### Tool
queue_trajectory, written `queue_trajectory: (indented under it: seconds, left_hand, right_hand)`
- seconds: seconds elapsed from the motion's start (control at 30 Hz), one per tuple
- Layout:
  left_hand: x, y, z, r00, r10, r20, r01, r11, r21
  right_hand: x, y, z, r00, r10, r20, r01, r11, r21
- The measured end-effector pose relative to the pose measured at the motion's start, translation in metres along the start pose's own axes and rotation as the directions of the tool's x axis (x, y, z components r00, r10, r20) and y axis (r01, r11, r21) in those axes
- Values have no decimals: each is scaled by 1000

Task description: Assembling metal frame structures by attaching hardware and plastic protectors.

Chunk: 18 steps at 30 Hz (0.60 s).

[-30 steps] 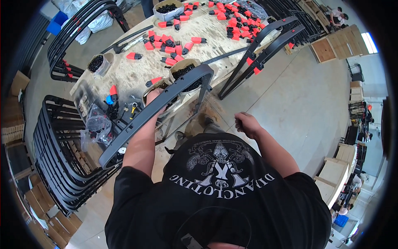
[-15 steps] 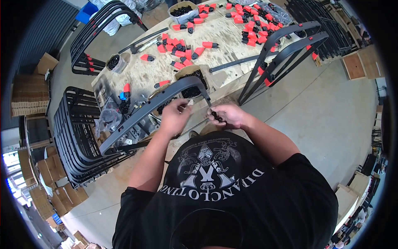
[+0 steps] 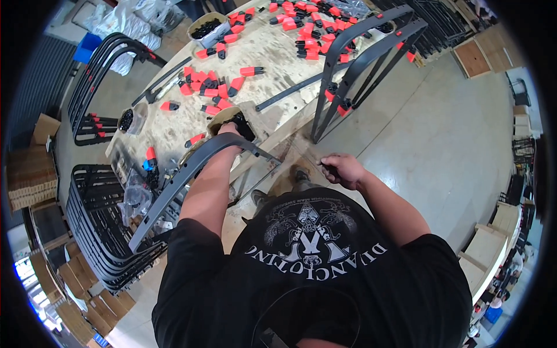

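Note:
My left hand (image 3: pixel 230 130) reaches into an open box (image 3: pixel 216 123) of small black parts (image 3: pixel 246 129) at the bench's near edge; its fingers are hidden among them. Out over the floor to the right, my right hand (image 3: pixel 347 170) is closed around small dark parts (image 3: pixel 330 170), mostly covered by the fingers. A dark grey bent tube frame (image 3: pixel 200 156) crosses above my left forearm, its thin end pointing right, between my two hands. Neither hand appears to grip this frame.
Red-and-black plastic pieces (image 3: pixel 212 87) lie scattered over the wooden bench (image 3: pixel 272 69). Two bent frames (image 3: pixel 339 64) lean at its right edge. More frames (image 3: pixel 96 226) are stacked at left. A tub of black parts (image 3: pixel 207 30) stands at the back.
My left hand has moved from beside the frame into the box of black parts. My right hand has drawn away from the frame's thin end, to the right. The view has shifted.

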<state>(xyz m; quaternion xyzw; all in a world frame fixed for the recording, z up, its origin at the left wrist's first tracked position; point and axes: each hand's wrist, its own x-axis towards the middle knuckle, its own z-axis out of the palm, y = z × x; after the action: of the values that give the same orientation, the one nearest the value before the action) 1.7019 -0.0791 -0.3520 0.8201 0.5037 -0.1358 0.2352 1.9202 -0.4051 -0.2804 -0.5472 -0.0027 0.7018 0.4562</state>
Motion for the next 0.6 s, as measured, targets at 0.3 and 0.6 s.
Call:
queue_trajectory:
  seconds: [0.3,0.6]
  left_hand:
    - [-23,-20,-7,882,121,-456,-263,928,-262]
    - [78,-48,-50,919,-323,-226,201,877,-436]
  right_hand:
    - [-9,22,-8,989,-68,-130,87,986,142]
    - [-16,37,-2,975,41,-220,-27,997,69]
